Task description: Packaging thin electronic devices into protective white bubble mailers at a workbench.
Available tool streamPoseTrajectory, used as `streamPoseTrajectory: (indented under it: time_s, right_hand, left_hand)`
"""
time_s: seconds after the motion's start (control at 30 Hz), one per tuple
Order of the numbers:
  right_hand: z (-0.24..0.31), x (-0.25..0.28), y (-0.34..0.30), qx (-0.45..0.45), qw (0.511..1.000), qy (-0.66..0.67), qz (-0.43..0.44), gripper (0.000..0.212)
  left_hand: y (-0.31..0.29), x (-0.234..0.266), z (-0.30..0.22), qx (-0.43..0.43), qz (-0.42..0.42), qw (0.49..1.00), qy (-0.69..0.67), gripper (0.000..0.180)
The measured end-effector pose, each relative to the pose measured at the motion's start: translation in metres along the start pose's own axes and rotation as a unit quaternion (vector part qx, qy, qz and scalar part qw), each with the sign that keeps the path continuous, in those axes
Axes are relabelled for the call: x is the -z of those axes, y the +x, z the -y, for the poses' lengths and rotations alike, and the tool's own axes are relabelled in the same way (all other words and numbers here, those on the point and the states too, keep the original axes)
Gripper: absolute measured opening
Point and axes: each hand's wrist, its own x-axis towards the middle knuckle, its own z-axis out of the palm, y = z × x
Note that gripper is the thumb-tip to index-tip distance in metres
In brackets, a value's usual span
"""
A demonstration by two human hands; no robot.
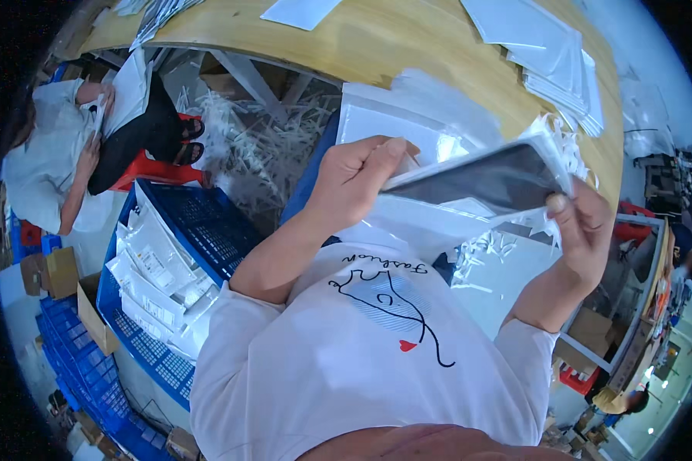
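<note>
A white plastic mailing bag (546, 150) with a dark grey inside (477, 180) is held in front of my chest, its mouth spread wide. The fingers of my left hand (354, 180) are closed on its left end. At its right end, my right hand (584, 227) pinches the edge between thumb and fingers. More white bags (361, 115) lie just behind and below it, by the table edge; the held bag partly covers them. Whether anything is inside the held bag, I cannot tell.
A wooden table (407, 38) curves across the top, with a stack of white bags (561, 69) at right. At left stands a blue basket (200, 223) of labelled packages (158, 269). A co-worker (61, 154) sits beyond it on a red stool (142, 173). Shredded strips (238, 146) cover the floor.
</note>
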Motion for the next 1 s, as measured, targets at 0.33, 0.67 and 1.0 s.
streamPoseTrajectory:
  time_s: [0.33,0.67,1.0]
  right_hand:
    - [-0.025,-0.024,0.005,0.023,0.934,0.146,-0.326,0.029]
    - [-0.035,-0.039,0.013,0.165,0.908,0.116,-0.368,0.018]
    - [-0.049,-0.009,0.003,0.115,0.898,0.264,-0.333,0.015]
  left_hand:
    - [0.006,0.000,-0.006,-0.048,0.018,0.998,0.047,0.021]
    - [0.002,0.001,-0.001,-0.041,0.043,0.996,0.064,0.019]
    - [0.002,0.004,-0.003,-0.072,0.032,0.987,0.143,0.020]
